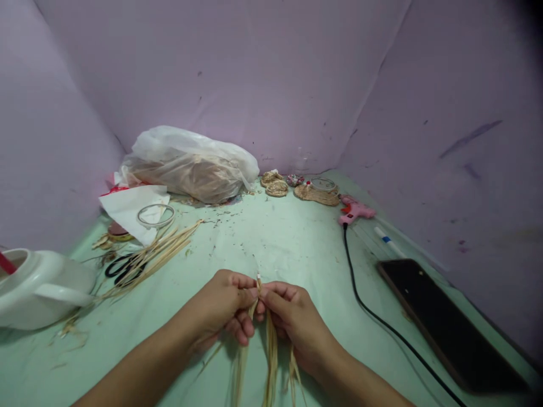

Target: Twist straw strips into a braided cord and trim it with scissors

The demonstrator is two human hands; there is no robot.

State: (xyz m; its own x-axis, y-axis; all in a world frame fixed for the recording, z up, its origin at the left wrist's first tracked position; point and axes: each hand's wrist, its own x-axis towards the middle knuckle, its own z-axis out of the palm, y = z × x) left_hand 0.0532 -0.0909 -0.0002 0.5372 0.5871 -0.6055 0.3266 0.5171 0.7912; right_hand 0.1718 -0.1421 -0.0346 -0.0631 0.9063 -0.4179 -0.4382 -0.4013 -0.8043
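Observation:
My left hand [235,302] and my right hand [291,316] meet low in the middle of the view, thumbs and fingers pinched on a bundle of straw-coloured fibre strands [270,362]. Between the fingertips the strands form a short braid, its top bound with something small and white. Below the hands the loose lengths hang in separate groups toward the bottom edge. A thin wisp sticks up from the bound end. Parts of the fingers are hidden behind the strands.
Left: a white pitcher [63,282], black-handled scissors [123,268] under loose strands [169,249], a tape ring [155,215], white paper [131,209] and a plastic bag [190,164]. Right: a pink glue gun [356,209] with a black cord [369,314], a phone [445,322]. Woven pieces [318,194] lie behind.

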